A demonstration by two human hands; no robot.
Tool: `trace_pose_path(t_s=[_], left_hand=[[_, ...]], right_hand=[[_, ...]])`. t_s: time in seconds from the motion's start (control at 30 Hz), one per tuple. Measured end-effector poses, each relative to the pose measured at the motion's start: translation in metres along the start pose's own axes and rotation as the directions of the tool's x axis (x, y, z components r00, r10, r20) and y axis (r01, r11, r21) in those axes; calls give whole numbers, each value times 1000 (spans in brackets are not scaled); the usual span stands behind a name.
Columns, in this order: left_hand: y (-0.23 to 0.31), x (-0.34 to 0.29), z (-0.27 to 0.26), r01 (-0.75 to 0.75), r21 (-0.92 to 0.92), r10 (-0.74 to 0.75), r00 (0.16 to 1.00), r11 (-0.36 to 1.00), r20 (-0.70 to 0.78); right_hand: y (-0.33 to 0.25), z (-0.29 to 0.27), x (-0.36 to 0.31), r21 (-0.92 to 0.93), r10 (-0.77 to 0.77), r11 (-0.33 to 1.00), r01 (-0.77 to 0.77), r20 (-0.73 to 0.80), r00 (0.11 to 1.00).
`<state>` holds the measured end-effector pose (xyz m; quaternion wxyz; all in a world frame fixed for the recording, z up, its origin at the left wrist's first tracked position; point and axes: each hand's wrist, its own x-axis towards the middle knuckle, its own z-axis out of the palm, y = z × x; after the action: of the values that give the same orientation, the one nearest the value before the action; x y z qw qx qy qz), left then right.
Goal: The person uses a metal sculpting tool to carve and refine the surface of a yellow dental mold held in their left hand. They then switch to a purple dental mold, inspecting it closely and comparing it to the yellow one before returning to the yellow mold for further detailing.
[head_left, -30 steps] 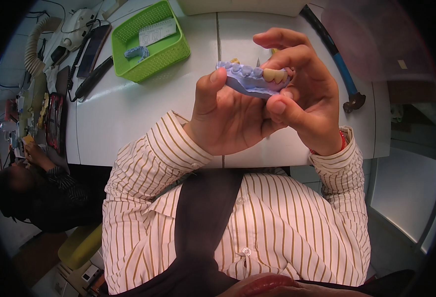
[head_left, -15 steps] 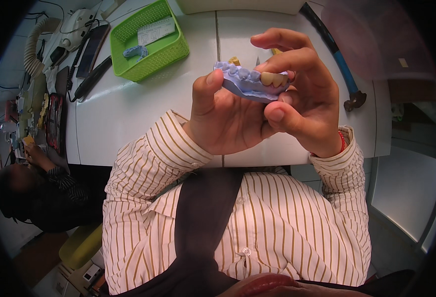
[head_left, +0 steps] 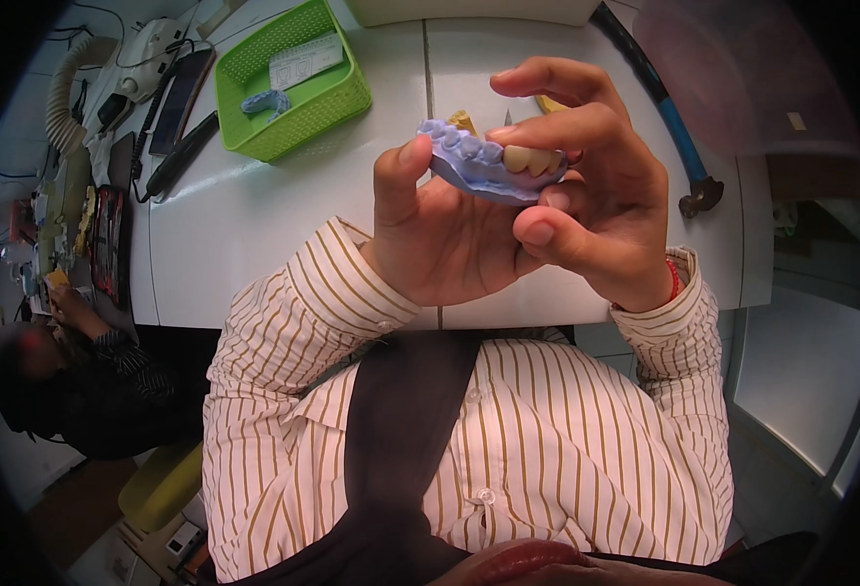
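Evidently the left hand [head_left: 449, 244] is clamped on a lavender-blue dental model with a row of cream-coloured teeth [head_left: 483, 174], its thumb against the model's nine o'clock end. The model is held up at one o'clock in the view, above a white table [head_left: 244, 234]. The right hand [head_left: 610, 176] is at the model's three o'clock end, index fingertip over the tooth row and thumb spread below; whether these fingers pinch it, one cannot tell.

At eleven o'clock on the table stands a bright green perforated plastic basket [head_left: 299, 135], holding a blue horseshoe-shaped piece [head_left: 267, 103] and a white paper slip [head_left: 306, 61]. A hammer with a blue-and-black handle [head_left: 679, 137] lies at two o'clock. At nine o'clock sits a person in dark clothing [head_left: 107, 396].
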<state>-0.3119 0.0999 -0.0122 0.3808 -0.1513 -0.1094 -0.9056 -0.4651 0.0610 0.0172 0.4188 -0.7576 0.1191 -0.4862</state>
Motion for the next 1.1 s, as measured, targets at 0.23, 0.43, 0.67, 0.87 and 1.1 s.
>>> trace_pose_path(t_s=[0.23,0.43,0.67,0.87,1.1], left_hand=[[-2,-2,-8,-10,-7,11,998,1000,58],[2,-5,-5,0,128,-1,1000,992,12],[37,-8,9,19,573,113,975,820,-194],[43,-6,12,66,846,372,878,529,-301],[34,-3,0,-22,999,542,841,33,1]], right_hand=[[-2,-1,-2,15,24,1000,-25,23,999],[-4,4,-5,142,151,980,-142,-60,987],[10,-7,-5,595,451,765,-247,-221,865],[14,-8,-5,637,545,704,-315,-200,814],[19,-10,-7,754,637,562,-340,-132,759]])
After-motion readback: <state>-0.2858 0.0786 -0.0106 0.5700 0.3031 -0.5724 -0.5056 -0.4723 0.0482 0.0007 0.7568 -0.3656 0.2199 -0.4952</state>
